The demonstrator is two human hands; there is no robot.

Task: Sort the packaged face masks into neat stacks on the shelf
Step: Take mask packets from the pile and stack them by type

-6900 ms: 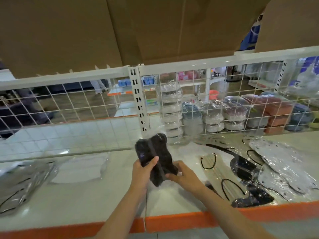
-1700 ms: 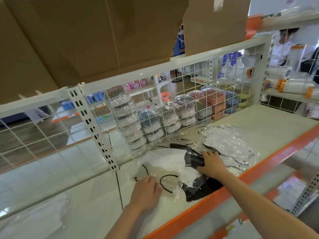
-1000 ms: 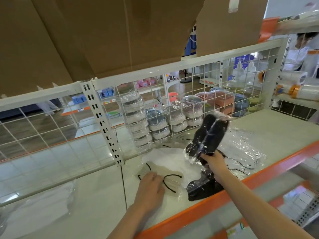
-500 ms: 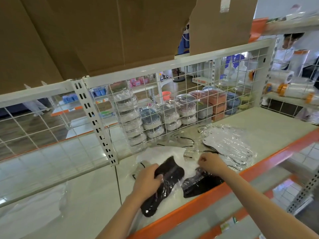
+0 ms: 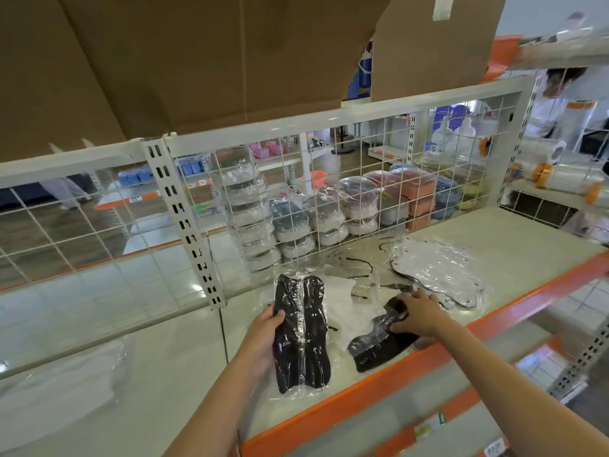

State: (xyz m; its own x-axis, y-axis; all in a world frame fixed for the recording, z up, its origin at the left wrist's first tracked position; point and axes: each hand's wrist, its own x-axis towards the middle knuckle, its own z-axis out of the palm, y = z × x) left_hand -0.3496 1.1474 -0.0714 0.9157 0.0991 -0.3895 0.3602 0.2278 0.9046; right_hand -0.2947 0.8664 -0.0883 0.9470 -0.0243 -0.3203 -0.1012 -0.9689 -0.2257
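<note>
My left hand (image 5: pixel 263 334) grips a clear packet of black face masks (image 5: pixel 301 334) by its left edge, held upright just above the shelf (image 5: pixel 514 249). My right hand (image 5: pixel 417 313) rests with curled fingers on a second black mask packet (image 5: pixel 379 347) lying near the orange front edge. White mask packets with black ear loops (image 5: pixel 342 291) lie under and behind both. A pile of shiny clear-wrapped masks (image 5: pixel 435 268) sits further right.
A white wire grid (image 5: pixel 362 192) closes the shelf's back, with stacked packed goods behind it. A slotted upright post (image 5: pixel 184 222) divides the shelf. White packets (image 5: pixel 62 384) lie at the far left. Cardboard boxes (image 5: pixel 197 61) hang overhead.
My left hand has lifted the black packet upright from lying flat. My right hand has moved down onto the second black packet.
</note>
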